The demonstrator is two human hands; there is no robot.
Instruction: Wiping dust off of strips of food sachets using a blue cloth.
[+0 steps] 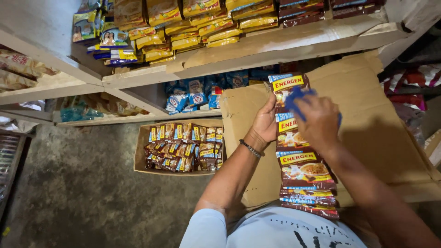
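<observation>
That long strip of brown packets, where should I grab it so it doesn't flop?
Probably near the top of the strip of brown packets, from both sides. It hangs long and limp over the cardboard flap, so the top carries its weight. The left hand already grips its upper left edge; the right hand presses a blue cloth there.

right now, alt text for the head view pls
Seen from above, a person's left hand holds up a hanging strip of brown sachets while the right hand presses a blue cloth to it. Flattened cardboard, an open box of sachets and stocked wooden shelves lie beyond.
</observation>
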